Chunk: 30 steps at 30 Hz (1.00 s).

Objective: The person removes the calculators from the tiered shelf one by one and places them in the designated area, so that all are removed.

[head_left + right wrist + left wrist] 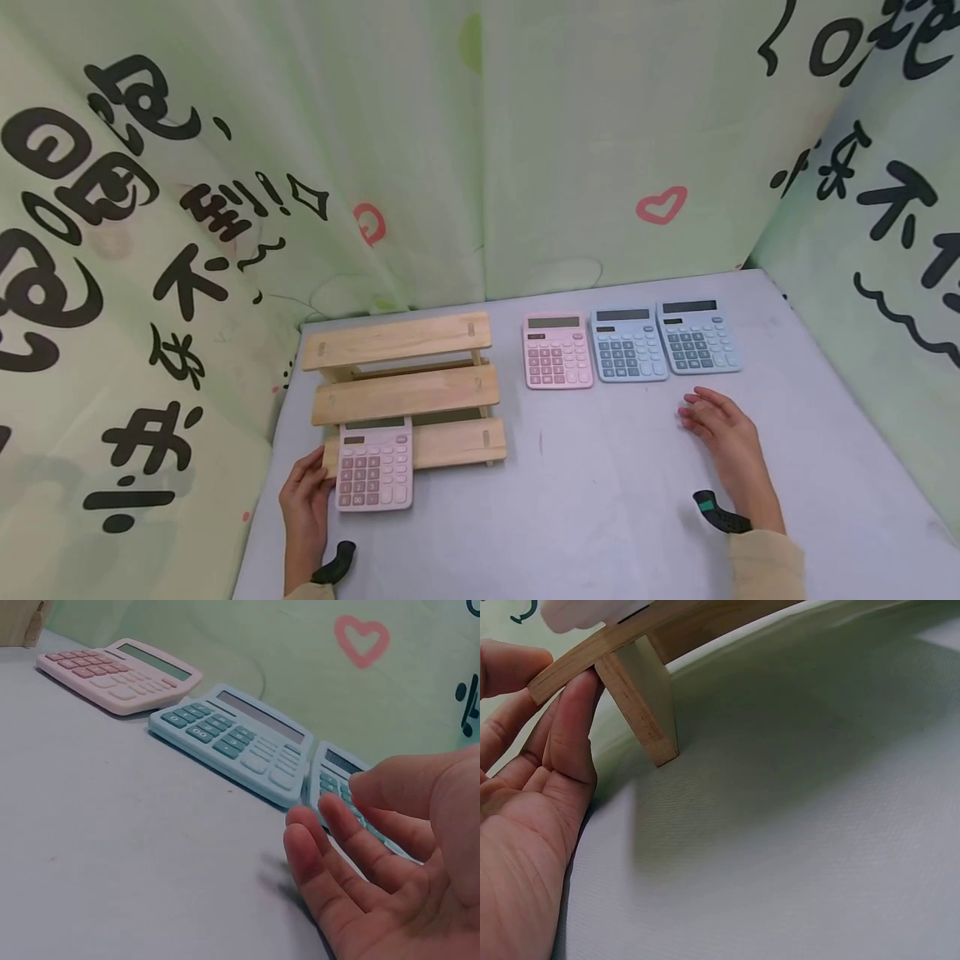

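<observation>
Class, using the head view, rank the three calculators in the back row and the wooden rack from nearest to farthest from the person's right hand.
1. Right blue calculator, just beyond the right hand.
2. Middle blue calculator, to its left.
3. Pink calculator in the row, further left.
4. Wooden rack, far left.

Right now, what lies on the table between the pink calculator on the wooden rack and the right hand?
Nothing: in the head view, only bare grey table lies between the pink calculator on the wooden rack and the right hand.
</observation>
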Motion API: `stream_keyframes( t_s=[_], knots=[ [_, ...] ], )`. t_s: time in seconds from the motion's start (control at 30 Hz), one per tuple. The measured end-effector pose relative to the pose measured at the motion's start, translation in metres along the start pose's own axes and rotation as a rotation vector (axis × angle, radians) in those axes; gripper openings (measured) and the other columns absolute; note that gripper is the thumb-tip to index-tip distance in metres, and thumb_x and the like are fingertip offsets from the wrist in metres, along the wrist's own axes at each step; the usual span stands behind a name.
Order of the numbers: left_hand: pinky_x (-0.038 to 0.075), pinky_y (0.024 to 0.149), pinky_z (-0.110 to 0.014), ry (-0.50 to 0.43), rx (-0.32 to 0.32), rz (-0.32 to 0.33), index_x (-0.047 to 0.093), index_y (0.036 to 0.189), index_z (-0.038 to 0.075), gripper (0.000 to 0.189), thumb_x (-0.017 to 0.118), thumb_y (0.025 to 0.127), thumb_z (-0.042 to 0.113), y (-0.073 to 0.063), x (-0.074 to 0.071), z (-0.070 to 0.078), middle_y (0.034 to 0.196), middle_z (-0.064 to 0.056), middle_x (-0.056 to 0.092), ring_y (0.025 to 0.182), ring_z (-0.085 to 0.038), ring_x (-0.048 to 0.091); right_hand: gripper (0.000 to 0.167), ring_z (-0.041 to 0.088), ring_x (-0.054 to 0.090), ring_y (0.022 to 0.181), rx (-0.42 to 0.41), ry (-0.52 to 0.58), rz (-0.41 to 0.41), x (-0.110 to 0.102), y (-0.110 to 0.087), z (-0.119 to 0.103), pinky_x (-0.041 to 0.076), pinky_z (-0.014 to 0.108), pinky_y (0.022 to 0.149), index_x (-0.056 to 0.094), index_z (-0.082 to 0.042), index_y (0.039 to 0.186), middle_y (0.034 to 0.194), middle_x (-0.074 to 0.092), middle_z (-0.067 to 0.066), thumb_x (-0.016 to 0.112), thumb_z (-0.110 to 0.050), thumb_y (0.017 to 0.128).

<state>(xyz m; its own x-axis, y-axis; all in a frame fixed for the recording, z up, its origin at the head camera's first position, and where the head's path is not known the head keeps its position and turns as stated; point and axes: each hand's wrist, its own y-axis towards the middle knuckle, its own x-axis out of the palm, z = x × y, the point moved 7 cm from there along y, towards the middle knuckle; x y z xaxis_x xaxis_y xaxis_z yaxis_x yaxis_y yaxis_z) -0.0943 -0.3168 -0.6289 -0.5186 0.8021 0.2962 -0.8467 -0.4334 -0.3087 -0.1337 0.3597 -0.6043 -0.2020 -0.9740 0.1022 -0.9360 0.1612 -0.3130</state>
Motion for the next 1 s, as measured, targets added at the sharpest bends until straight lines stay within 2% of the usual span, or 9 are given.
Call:
stream_keyframes(
  t_s=[0.3, 0.67, 1.0],
  knots=[
    [0.055, 0.078, -0.023, -0.001, -0.004, -0.006, 0.066, 0.13, 0.0, 0.034, 0.048, 0.103, -0.007, 0.001, 0.001, -0.001, 0.113, 0.001, 0.069, 0.096, -0.011, 0.064, 0.065, -0.001, 0.068, 0.108, -0.031, 0.007, -0.074, 0.017, -0.012, 0.01, 0.056, 0.013, 0.091, 0.032, -0.003, 0.158, 0.128, 0.061, -0.011, 0.061, -0.03, 0.106],
    [0.055, 0.077, -0.022, -0.014, 0.007, -0.002, 0.066, 0.13, 0.0, 0.034, 0.046, 0.104, -0.007, 0.0, 0.0, 0.0, 0.112, 0.0, 0.069, 0.096, -0.011, 0.065, 0.061, 0.0, 0.069, 0.109, -0.03, -0.175, -0.182, 0.067, -0.015, 0.014, 0.056, 0.015, 0.093, 0.038, -0.002, 0.153, 0.132, 0.062, -0.003, 0.059, -0.035, 0.107],
    [0.055, 0.077, -0.022, -0.015, 0.017, -0.013, 0.066, 0.13, 0.0, 0.033, 0.047, 0.103, -0.007, 0.001, 0.0, -0.001, 0.112, 0.001, 0.07, 0.096, -0.011, 0.065, 0.061, 0.004, 0.069, 0.11, 0.019, -0.186, -0.242, 0.102, -0.019, 0.02, 0.057, 0.019, 0.095, 0.04, -0.001, 0.153, 0.137, 0.063, 0.009, 0.06, -0.035, 0.107]
  ],
)
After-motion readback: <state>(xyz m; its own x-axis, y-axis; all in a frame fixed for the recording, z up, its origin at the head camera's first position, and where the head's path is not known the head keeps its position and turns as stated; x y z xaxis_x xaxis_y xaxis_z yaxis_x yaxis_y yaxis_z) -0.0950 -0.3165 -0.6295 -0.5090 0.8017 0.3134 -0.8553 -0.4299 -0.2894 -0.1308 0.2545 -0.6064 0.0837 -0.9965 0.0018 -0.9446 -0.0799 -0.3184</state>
